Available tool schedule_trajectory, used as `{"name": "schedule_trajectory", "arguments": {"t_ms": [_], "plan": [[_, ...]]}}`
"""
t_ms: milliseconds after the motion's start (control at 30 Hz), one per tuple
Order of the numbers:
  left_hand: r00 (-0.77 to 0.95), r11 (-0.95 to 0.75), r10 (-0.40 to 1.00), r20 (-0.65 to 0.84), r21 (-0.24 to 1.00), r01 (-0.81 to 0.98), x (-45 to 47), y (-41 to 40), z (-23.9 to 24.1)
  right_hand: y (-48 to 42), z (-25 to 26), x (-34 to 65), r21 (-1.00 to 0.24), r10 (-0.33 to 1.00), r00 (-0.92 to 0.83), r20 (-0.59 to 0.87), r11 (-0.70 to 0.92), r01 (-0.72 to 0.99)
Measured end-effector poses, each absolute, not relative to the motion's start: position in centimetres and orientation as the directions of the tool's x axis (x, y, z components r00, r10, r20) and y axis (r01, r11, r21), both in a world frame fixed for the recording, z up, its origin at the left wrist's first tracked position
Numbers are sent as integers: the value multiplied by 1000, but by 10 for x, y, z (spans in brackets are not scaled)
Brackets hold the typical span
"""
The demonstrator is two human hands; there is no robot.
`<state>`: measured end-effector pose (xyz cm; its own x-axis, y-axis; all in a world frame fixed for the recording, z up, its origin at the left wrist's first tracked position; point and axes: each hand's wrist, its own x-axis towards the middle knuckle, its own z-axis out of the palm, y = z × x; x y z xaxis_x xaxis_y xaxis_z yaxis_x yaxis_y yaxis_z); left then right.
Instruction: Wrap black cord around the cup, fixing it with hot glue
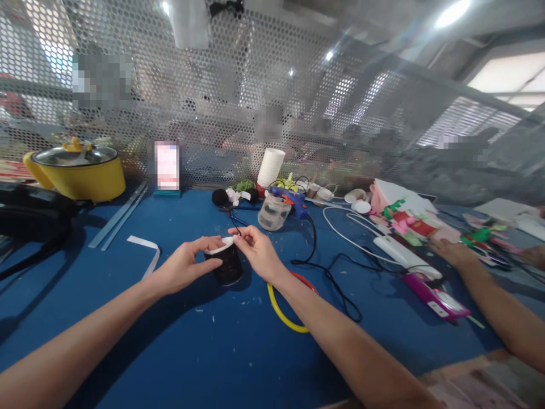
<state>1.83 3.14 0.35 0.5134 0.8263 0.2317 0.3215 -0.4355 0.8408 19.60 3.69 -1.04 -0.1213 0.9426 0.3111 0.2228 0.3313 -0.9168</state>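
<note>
A small black cup [230, 267] with a white rim stands on the blue table [191, 352] in front of me. My left hand [181, 266] grips it from the left, the thumb on the near wall and the fingers over the rim. At the rim's right side, my right hand [258, 251] pinches a thin black cord [234, 220], whose loose part rises above the fingertips. Where the cord runs inside the cup is hidden. Beyond the right hand, a blue hot glue gun [293, 200] rests on a clear jar [272, 215].
A yellow pot [91, 180] and clear strips [119, 216] are at left, near a white ribbon [149, 247]. A phone [167, 166] stands at the back. Yellow tubing [283, 318] lies under my right forearm. Right are a power strip [404, 258] and a co-worker's hand [453, 251].
</note>
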Motion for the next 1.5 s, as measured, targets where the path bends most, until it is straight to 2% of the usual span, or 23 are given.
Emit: {"name": "schedule_trajectory", "arguments": {"t_ms": [133, 267, 533, 700, 800, 900, 967, 1033, 1133, 1200, 1233, 1300, 1400, 1500], "plan": [[583, -398, 788, 201, 888, 231, 19, 26, 18, 30, -2, 198, -929, 922, -183, 341, 360, 81], [599, -327, 780, 180, 934, 145, 20, 21, 28, 25, 5, 204, -918, 914, -195, 356, 381, 113], [312, -165, 939, 144, 985, 40, 21, 29, 19, 28, 9, 210, -888, 922, -104, 372, 387, 249], [94, -85, 990, 104, 979, -186, 15, 38, 14, 32, 7, 212, -895, 930, -50, 363, 363, 260], [62, -45, 996, 69, 943, -328, 13, 42, 13, 33, 6, 212, -895, 929, -39, 368, 365, 257], [58, -19, 997, 46, 917, -399, 14, 43, 15, 33, 6, 213, -889, 926, -44, 374, 372, 266], [32, -22, 999, 36, 936, -351, 13, 44, 15, 32, 7, 212, -884, 926, -47, 376, 373, 282], [-14, -42, 999, 40, 974, -222, 11, 47, 14, 30, 9, 211, -874, 922, -51, 384, 381, 301], [-119, -78, 989, 86, 994, 72, 6, 51, 11, 28, 9, 209, -861, 919, -73, 388, 390, 327], [-129, -147, 972, 196, 937, 316, 6, 50, 11, 27, 8, 208, -857, 918, -96, 385, 394, 332], [-86, -202, 961, 264, 878, 434, 8, 48, 11, 26, 7, 207, -855, 916, -108, 386, 399, 332], [109, -364, 926, 362, 776, 515, 13, 39, 14, 24, 6, 206, -846, 908, -140, 395, 419, 329], [359, -510, 859, 365, 684, 522, 25, 23, 20, 20, 4, 202, -809, 881, -206, 426, 473, 349], [449, -546, 831, 328, 634, 547, 34, 12, 22, 15, 3, 196, -750, 850, -247, 466, 527, 400]]}}
